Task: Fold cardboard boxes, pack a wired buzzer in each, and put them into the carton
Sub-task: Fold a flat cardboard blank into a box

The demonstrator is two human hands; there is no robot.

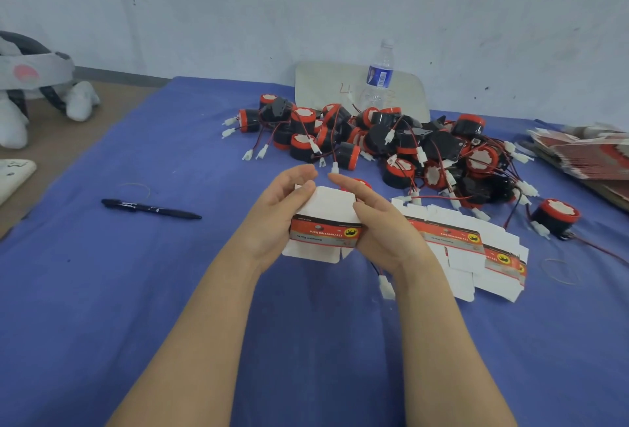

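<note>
**status report: box held in both hands above the cloth**

i see the small cardboard box with a red printed band and white flaps (pixel 326 222) held just above the blue cloth-covered table (pixel 136 290), near the middle of my view. its red band runs left to right between the hands, and the print on it reads upside down to me. with the flaps out, its longer run lies front to back: one white flap points away toward the pile of black and red wired buzzers (pixel 374 140), and the other flaps point back at me.

the left hand (pixel 279 212) grips the box's left side, fingers curled over the far flap. the right hand (pixel 377 225) grips the right side, fingers wrapped round the edge.

a red and black wire with a white connector (pixel 386 285) comes out from under the right wrist. i cannot tell where it starts.

just beside the right hand lies a fanned row of flat box blanks (pixel 469 249). a lone black and red buzzer (pixel 556 217) sits beyond them, near a thin rubber band (pixel 560 271). a black pen (pixel 151 208) lies well to the left. a clear plastic water bottle (pixel 379 76) stands behind the pile.
</note>
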